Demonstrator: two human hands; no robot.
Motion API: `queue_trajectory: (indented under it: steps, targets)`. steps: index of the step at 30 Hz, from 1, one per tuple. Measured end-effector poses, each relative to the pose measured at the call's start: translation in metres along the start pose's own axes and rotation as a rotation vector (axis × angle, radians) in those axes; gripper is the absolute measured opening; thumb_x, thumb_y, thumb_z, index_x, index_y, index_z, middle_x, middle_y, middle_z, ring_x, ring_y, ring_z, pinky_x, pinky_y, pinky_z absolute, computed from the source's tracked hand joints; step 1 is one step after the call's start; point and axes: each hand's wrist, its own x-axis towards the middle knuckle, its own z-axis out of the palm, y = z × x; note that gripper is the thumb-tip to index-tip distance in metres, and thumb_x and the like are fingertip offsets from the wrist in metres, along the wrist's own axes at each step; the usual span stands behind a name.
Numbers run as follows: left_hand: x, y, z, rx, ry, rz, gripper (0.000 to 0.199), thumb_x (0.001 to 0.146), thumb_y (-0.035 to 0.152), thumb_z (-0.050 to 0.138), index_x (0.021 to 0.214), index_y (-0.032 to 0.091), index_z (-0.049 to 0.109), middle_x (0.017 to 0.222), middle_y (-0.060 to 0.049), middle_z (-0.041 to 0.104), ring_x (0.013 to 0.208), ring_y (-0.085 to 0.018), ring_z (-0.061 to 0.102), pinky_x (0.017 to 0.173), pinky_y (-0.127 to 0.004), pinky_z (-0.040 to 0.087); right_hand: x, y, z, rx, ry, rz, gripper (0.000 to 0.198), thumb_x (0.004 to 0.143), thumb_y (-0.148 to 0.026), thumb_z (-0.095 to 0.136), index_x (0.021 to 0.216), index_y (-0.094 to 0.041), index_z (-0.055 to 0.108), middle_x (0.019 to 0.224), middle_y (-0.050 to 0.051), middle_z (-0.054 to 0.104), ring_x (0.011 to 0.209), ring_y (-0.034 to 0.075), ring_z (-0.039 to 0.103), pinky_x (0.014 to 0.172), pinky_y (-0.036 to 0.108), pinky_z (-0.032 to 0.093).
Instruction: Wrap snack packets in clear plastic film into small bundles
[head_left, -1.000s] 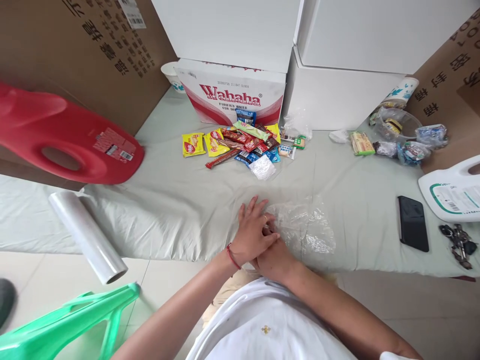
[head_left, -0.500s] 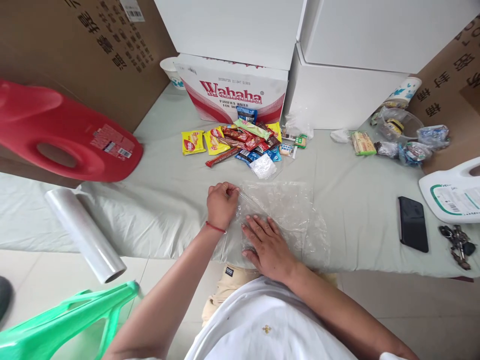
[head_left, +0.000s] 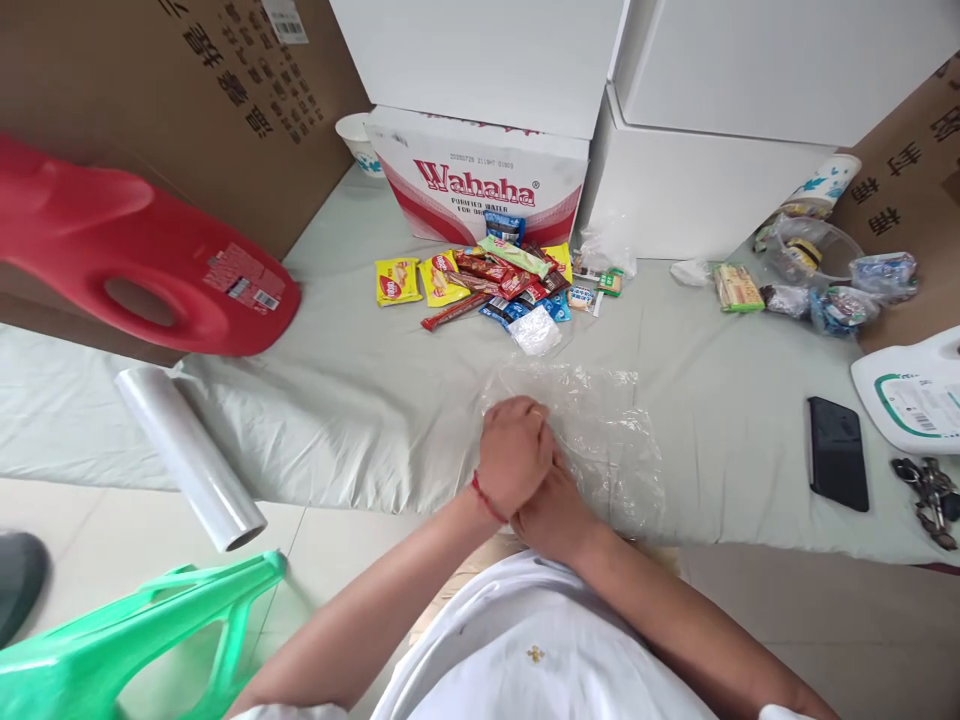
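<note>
A crinkled sheet of clear plastic wrap lies near the front edge of the cloth-covered table. My left hand, with a red string at its wrist, is closed on the wrap, its fingers curled down. It overlaps my right hand, which rests on the near part of the wrap; the right fingers are mostly hidden beneath the left. Beyond the wrap is a heap of snacks: yellow packets, red stick wrappers, blue packets and a small clear-wrapped piece.
A plastic wrap roll and a red jug are at left, above a green stool. A Wahaha carton stands behind. At right are a phone, keys, a white jug and a clear bowl.
My left hand has moved right and toward me, from the wrap's left corner to over my right hand. The right hand's spread fingers are now covered. The view has shifted slightly.
</note>
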Motion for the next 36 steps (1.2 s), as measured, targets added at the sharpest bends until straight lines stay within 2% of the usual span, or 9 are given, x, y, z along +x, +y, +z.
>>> queue_trajectory:
  steps: [4, 9, 15, 17, 19, 22, 26, 31, 36]
  targets:
    - [0.024, -0.019, 0.019, 0.002, -0.073, -0.146, 0.039, 0.104, 0.028, 0.033, 0.122, 0.021, 0.068, 0.137, -0.009, 0.067, 0.139, -0.024, 0.052, 0.123, -0.056, 0.025, -0.004, -0.007, -0.011, 0.044, -0.035, 0.059, 0.052, 0.102, -0.045, 0.051, 0.149, -0.021, 0.055, 0.152, 0.009, 0.056, 0.150, 0.033, 0.035, 0.128, 0.061, 0.013]
    - [0.032, -0.019, 0.018, -0.047, -0.101, -0.228, 0.044, 0.105, 0.028, 0.029, 0.126, 0.022, 0.067, 0.145, -0.007, 0.064, 0.145, -0.023, 0.048, 0.125, -0.059, 0.021, -0.021, -0.029, -0.008, 0.072, -0.088, 0.000, 0.057, 0.104, -0.045, 0.047, 0.149, -0.010, 0.052, 0.156, 0.016, 0.050, 0.152, 0.033, 0.031, 0.128, 0.059, 0.015]
    - [0.014, -0.019, 0.032, 0.133, -0.113, -0.123, 0.050, 0.106, 0.034, 0.030, 0.147, 0.021, 0.054, 0.160, -0.010, 0.047, 0.151, -0.027, 0.038, 0.125, -0.068, 0.014, -0.029, -0.036, -0.033, 0.275, -0.155, -0.262, 0.035, 0.102, -0.036, 0.053, 0.130, -0.018, 0.067, 0.126, 0.009, 0.072, 0.125, 0.022, 0.061, 0.114, 0.039, 0.045]
    - [0.008, -0.023, 0.034, 0.196, -0.132, -0.054, 0.052, 0.106, 0.036, 0.031, 0.153, 0.023, 0.047, 0.163, -0.010, 0.041, 0.153, -0.029, 0.034, 0.124, -0.070, 0.010, -0.027, -0.024, -0.051, 0.303, -0.062, -0.194, 0.033, 0.106, -0.029, 0.045, 0.126, -0.019, 0.068, 0.115, 0.007, 0.076, 0.112, 0.017, 0.067, 0.106, 0.031, 0.050]
    - [0.004, -0.026, 0.033, 0.238, -0.135, -0.014, 0.052, 0.105, 0.038, 0.032, 0.155, 0.026, 0.044, 0.166, -0.009, 0.035, 0.155, -0.030, 0.031, 0.124, -0.071, 0.007, -0.025, -0.002, -0.062, 0.180, 0.075, 0.000, 0.041, 0.107, -0.031, 0.040, 0.140, -0.018, 0.060, 0.129, 0.011, 0.071, 0.123, 0.020, 0.063, 0.114, 0.039, 0.045]
    - [0.002, -0.031, 0.028, 0.260, -0.110, 0.011, 0.053, 0.106, 0.040, 0.033, 0.157, 0.028, 0.042, 0.167, -0.009, 0.033, 0.156, -0.030, 0.029, 0.124, -0.071, 0.004, -0.030, 0.043, -0.056, -0.105, 0.184, 0.285, 0.055, 0.107, -0.040, 0.039, 0.157, -0.017, 0.041, 0.156, 0.017, 0.049, 0.149, 0.032, 0.038, 0.122, 0.061, 0.026]
    - [0.002, -0.051, 0.019, 0.288, -0.048, -0.059, 0.057, 0.106, 0.042, 0.031, 0.160, 0.023, 0.036, 0.165, -0.013, 0.034, 0.153, -0.032, 0.035, 0.123, -0.072, 0.000, -0.053, 0.089, -0.042, -0.227, 0.183, 0.453, 0.059, 0.108, -0.042, 0.034, 0.162, -0.020, 0.032, 0.165, 0.013, 0.036, 0.156, 0.033, 0.025, 0.122, 0.067, 0.020]
    - [0.000, -0.072, 0.010, 0.301, -0.063, -0.074, 0.059, 0.106, 0.042, 0.031, 0.161, 0.021, 0.033, 0.165, -0.015, 0.033, 0.153, -0.031, 0.035, 0.124, -0.071, 0.004, -0.047, 0.120, -0.076, -0.086, 0.209, 0.455, 0.050, 0.106, -0.042, 0.038, 0.147, -0.021, 0.054, 0.151, 0.014, 0.056, 0.141, 0.031, 0.049, 0.115, 0.059, 0.039]
    - [-0.001, -0.072, 0.011, 0.304, -0.073, -0.080, 0.059, 0.106, 0.041, 0.031, 0.161, 0.020, 0.032, 0.166, -0.015, 0.032, 0.154, -0.031, 0.033, 0.124, -0.070, 0.000, 0.049, 0.169, -0.121, -0.123, 0.158, 0.516, 0.038, 0.100, -0.030, 0.041, 0.122, -0.020, 0.070, 0.119, 0.011, 0.073, 0.111, 0.029, 0.064, 0.099, 0.045, 0.050]
